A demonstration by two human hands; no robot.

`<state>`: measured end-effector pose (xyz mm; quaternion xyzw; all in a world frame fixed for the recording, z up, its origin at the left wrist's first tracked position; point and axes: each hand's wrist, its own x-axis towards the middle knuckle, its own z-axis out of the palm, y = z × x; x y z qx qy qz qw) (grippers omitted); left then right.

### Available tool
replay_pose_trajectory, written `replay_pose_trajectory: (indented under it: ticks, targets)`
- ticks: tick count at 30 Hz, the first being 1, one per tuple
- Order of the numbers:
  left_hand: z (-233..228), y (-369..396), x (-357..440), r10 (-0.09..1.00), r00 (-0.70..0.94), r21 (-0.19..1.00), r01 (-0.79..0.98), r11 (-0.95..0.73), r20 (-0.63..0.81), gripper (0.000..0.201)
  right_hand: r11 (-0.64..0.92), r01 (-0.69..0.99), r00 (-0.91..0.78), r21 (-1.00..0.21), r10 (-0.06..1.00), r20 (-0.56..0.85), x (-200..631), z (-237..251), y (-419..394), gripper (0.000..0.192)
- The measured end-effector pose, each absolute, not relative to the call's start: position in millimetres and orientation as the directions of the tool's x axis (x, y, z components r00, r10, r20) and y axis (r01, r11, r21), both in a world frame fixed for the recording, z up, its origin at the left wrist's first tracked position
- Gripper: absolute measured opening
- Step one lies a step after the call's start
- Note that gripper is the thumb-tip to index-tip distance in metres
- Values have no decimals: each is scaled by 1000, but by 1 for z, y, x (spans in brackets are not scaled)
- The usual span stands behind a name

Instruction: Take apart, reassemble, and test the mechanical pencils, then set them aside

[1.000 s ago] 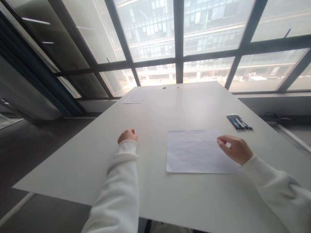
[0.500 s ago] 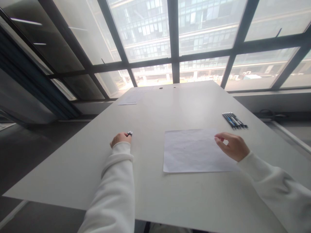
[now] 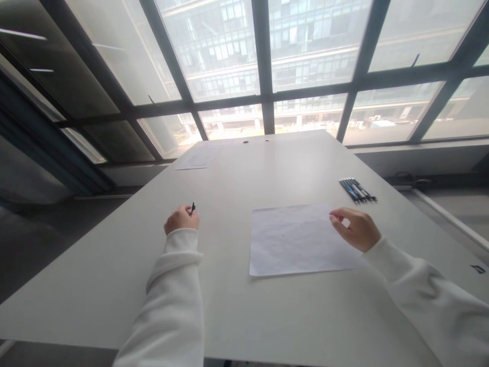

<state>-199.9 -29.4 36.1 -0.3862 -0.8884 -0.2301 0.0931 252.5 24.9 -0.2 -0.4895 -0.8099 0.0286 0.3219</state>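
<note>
My left hand (image 3: 182, 219) is closed on a dark pen (image 3: 193, 206) over the left part of the table. One end of the pen sticks up past the thumb; the rest lies hidden in the fingers, and whether more pens are under the palm I cannot tell. A blank white sheet of paper (image 3: 286, 242) lies flat in front of me. Over its right side is my right hand (image 3: 355, 228), thumb and fingertips drawn together in a ring with nothing visible between them. Beyond that hand, several pens (image 3: 357, 190) lie side by side in a row.
The white table (image 3: 229, 311) reaches toward large framed windows (image 3: 221, 51). Another paper (image 3: 194, 159) rests at its far left, and two small dark round spots mark the far end. A blue curtain (image 3: 64, 158) hangs at the left.
The view has swung slightly right. At my left hand, several pen ends showed before; now a single one shows, tilted more upright. My right hand keeps its shape over the paper.
</note>
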Motion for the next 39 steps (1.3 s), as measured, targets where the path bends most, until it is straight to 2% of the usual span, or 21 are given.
replay_pose_trajectory:
  ticks: [2,5,7,10,13,16,20,22,24,28,35,39]
  targets:
    - [42,-27,-184,665,-624,435,775,458,410,33,525,772,-315,-358,805,503,252,1,25,23]
    - [43,-22,-148,736,-555,696,700,160,388,37,538,765,-321,-354,795,515,249,3,23,24]
    - [35,-18,-121,808,-491,858,512,-33,324,40,548,758,-323,-353,786,527,247,5,22,24]
    - [21,-14,-80,894,-380,967,176,-183,238,33,574,738,-335,-356,769,544,243,8,19,23]
    - [10,-16,-47,926,-333,970,-95,-222,179,25,594,708,-346,-381,763,546,240,10,15,22]
    - [7,-22,-24,955,-285,961,-229,-156,87,25,593,655,-337,-468,784,522,234,11,10,21]
    - [8,-29,-11,977,-214,940,-334,-70,-3,28,499,439,-392,-748,855,340,221,6,0,22]
    - [8,-30,-9,982,-189,926,-374,-46,-28,27,367,271,-451,-890,865,220,212,1,-4,26]
    - [8,-31,-10,985,-168,917,-398,-24,-47,26,234,104,-474,-967,866,159,205,-4,-5,30]
    - [7,-30,-13,988,-138,933,-361,11,-65,25,99,-86,-403,-991,906,126,204,-8,2,31]
    - [1,-24,-23,980,-175,953,-300,39,-96,28,-6,-223,-258,-975,965,53,214,-12,17,27]
    - [-2,-23,-26,972,-204,960,-274,57,-116,27,-91,-283,-249,-955,968,-18,215,-9,16,28]
